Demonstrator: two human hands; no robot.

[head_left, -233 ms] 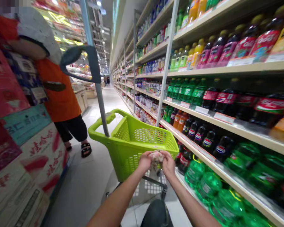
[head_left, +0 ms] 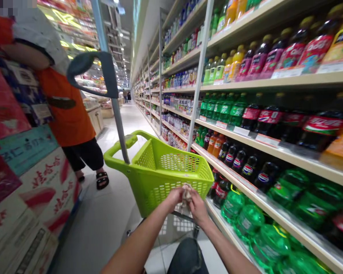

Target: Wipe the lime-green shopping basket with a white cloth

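My left hand [head_left: 173, 198] and my right hand [head_left: 198, 208] are pressed together in front of me, both closed round a small crumpled pale wad [head_left: 186, 194], perhaps paper or cloth. They hover just before the near rim of a lime-green plastic shopping basket [head_left: 160, 171] on a wheeled frame. The basket's inside looks empty. Its grey handle pole [head_left: 114, 102] rises to the upper left with a grey grip [head_left: 88, 64].
Shelves of soft-drink bottles [head_left: 260, 114] run along the right, green bottles [head_left: 246, 220] lowest. Stacked cartons [head_left: 25, 182] stand at the left. A person in an orange top [head_left: 68, 110] and sandals stands by them. The tiled aisle [head_left: 131, 121] stretches ahead.
My hands have dropped slightly and drawn closer together, squeezing the wad smaller. The view has shifted a little to the right.
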